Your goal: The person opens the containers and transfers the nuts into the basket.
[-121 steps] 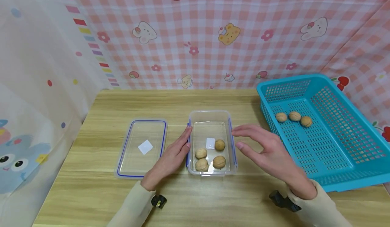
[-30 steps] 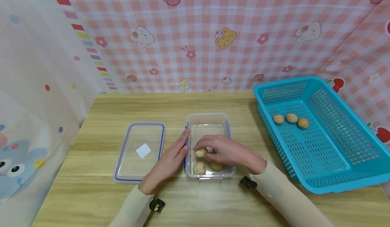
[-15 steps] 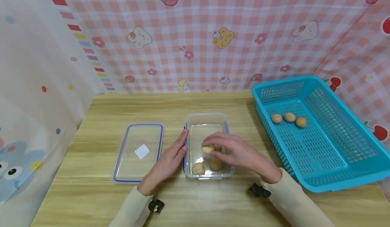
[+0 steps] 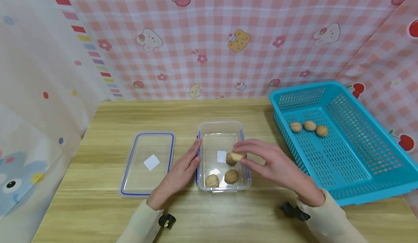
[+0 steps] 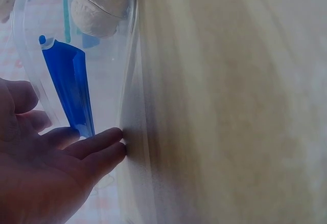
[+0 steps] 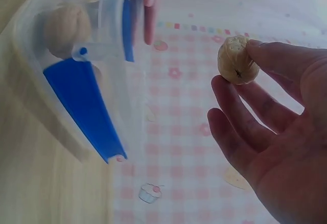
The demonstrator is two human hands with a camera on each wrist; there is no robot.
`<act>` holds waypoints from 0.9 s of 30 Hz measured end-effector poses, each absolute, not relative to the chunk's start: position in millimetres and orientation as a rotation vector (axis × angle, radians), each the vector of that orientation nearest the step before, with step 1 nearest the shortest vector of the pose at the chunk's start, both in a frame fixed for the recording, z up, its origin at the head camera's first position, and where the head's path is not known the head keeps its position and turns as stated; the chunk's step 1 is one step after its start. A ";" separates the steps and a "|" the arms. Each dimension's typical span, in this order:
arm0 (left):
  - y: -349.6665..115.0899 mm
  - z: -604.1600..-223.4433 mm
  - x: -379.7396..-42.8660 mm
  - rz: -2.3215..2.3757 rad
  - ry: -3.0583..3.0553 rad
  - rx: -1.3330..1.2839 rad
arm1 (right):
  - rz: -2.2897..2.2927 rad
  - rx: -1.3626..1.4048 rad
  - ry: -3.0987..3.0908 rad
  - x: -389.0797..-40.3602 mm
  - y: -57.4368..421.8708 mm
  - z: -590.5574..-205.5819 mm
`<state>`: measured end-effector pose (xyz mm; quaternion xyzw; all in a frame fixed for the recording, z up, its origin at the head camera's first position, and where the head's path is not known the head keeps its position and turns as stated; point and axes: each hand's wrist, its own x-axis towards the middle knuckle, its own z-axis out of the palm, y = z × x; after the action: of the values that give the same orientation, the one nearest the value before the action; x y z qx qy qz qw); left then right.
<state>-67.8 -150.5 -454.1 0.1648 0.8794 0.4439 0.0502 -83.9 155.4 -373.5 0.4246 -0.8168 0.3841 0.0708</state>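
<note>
In the head view, a clear plastic box (image 4: 218, 141) with blue side latches stands mid-table. My right hand (image 4: 272, 161) pinches a walnut (image 4: 239, 156) between thumb and fingertips above the box's right side. The right wrist view shows that held walnut (image 6: 237, 61) raised higher than the box. Inside the box, one walnut (image 4: 230, 159) sits partly hidden below the held one, with another walnut (image 4: 231, 176) and a paler walnut (image 4: 212, 181) at the near end. My left hand (image 4: 180, 172) rests against the box's left wall, fingers straight, beside a blue latch (image 5: 70, 83).
A turquoise slotted basket (image 4: 346, 163) stands on the right, with three walnuts (image 4: 309, 126) toward its far left corner. The clear lid (image 4: 148, 177) with a blue seal lies left of the box. A checked cloth (image 4: 196, 36) hangs behind the wooden table (image 4: 107, 127).
My right hand has reached into the box, picked up a walnut from its left side, and carried it up and rightward. My left hand has stayed against the box.
</note>
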 end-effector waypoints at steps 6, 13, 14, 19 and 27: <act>-149.7 -453.6 -67.4 1.336 2.674 0.489 | 1.124 1.211 -2.429 -77.6 169.1 -365.7; -149.3 -453.3 -67.1 1.342 2.671 0.479 | 1.101 1.126 -2.472 -70.4 188.2 -354.7; -149.4 -453.3 -66.9 1.344 2.671 0.477 | 1.090 1.116 -2.473 -69.4 190.9 -352.9; -149.2 -454.0 -67.3 1.351 2.668 0.489 | 1.035 1.066 -2.469 -64.7 205.8 -342.7; -149.4 -454.0 -68.0 1.349 2.675 0.490 | 0.939 0.961 -2.525 -63.6 235.4 -325.7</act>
<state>-68.0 -149.4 -454.0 0.1611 0.8799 0.4437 0.0531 -63.6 235.4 -325.7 0.3327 -0.8740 0.3251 0.1404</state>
